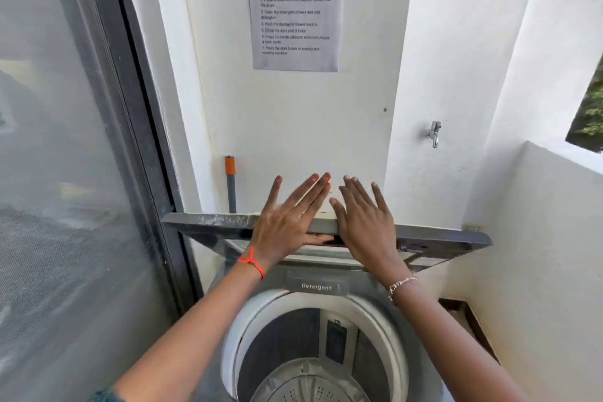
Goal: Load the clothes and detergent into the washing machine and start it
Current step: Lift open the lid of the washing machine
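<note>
Head camera is showing me a top-loading washing machine [372, 313] standing below me against the white wall. Its lid [208, 222] is tilting up and away from me, with the long axis running left to right and the near edge facing me. My left hand [287, 222] and right hand [365, 225] are lying side by side on the middle of that edge, fingers straight and spread and gripping nothing. The left thumb is showing just under the edge.

Below the lid, the drawer marked "Detergent" [316, 286] is sitting flush and closed. The drum [287, 336] is opening upward, and I am seeing only its pulsator [310, 388] at the bottom and a dark filter [336, 341] on the back wall.

An instruction sheet [295, 6] is hanging above, with a tap [434, 134] to its lower right.
</note>
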{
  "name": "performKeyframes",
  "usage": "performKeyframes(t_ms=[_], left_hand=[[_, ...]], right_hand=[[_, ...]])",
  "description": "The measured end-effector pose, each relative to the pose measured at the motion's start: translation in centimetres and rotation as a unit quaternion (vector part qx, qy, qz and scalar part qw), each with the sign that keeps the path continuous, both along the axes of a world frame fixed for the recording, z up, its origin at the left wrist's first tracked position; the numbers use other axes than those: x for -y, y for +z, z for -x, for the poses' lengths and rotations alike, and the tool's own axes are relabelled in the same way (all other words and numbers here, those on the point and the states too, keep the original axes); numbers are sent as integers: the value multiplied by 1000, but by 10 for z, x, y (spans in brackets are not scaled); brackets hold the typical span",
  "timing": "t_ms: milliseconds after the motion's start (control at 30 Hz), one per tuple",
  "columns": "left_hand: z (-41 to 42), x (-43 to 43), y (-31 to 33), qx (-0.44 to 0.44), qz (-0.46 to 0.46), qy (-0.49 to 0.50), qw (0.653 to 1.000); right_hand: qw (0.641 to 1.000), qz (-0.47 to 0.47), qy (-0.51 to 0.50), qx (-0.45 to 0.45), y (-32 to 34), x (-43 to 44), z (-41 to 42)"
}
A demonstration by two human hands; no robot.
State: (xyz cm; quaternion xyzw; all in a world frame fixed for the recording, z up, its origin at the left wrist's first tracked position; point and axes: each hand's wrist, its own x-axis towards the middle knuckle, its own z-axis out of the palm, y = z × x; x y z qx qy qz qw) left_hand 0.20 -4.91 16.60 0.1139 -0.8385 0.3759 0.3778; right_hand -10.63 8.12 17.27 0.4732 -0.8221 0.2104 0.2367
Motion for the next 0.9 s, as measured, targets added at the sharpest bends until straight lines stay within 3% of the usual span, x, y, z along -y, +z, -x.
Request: performKeyframes(t_ms=[133, 567, 900], left_hand=[[22, 18, 24, 7, -49, -5, 999], [92, 82, 58, 40, -145, -14, 988], [130, 115, 64, 79, -211, -29, 974]], right_hand=[[997, 27, -35, -59, 22, 28, 22], [998, 25, -47, -15, 51, 96, 90], [999, -43, -30, -15, 56, 127, 127]])
